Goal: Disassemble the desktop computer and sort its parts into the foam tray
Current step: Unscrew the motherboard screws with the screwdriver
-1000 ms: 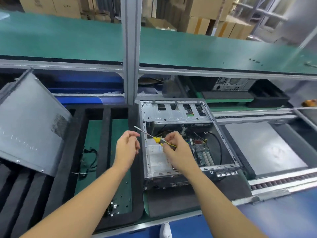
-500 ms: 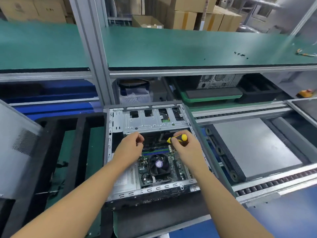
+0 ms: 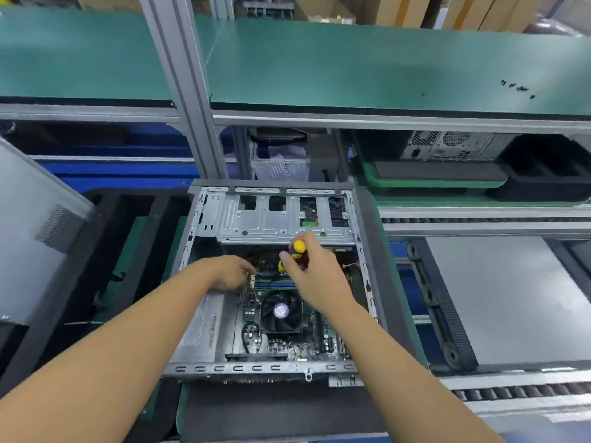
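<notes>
Open computer case beside foam tray

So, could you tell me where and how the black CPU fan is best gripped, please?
Take the CPU fan by two opposite edges of its square black frame, probably straight down from above: the case lies open upward, and its walls close off the sides.

I'm looking in on a factory teardown line. A long green-matted shelf sits on aluminium frame posts, and a roller conveyor lies along the right. Cardboard cartons are stacked behind. A black foam tray is on the left, and a second computer tower stands under the shelf.
</notes>
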A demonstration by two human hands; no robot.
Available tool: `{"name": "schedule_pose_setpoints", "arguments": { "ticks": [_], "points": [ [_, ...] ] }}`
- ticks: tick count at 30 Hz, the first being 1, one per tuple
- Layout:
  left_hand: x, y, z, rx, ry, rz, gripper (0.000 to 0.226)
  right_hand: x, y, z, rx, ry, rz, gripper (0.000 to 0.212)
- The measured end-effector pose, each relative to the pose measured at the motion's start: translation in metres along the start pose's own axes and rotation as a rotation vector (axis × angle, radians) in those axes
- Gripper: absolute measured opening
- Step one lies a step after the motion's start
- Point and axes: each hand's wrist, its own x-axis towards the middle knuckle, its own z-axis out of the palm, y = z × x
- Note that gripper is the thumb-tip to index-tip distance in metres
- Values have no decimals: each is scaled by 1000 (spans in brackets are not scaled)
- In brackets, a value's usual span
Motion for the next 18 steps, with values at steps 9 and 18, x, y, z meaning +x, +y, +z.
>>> {"name": "schedule_pose_setpoints", "arguments": {
  "ticks": [9,18],
  "points": [
    [0,-6,0,54,-204,152,12,0,24,-4,148,280,110,15],
    [12,-10,-12,-25,-371,105,35,-1,26,-14,129,303,181,24]
  ]
}}
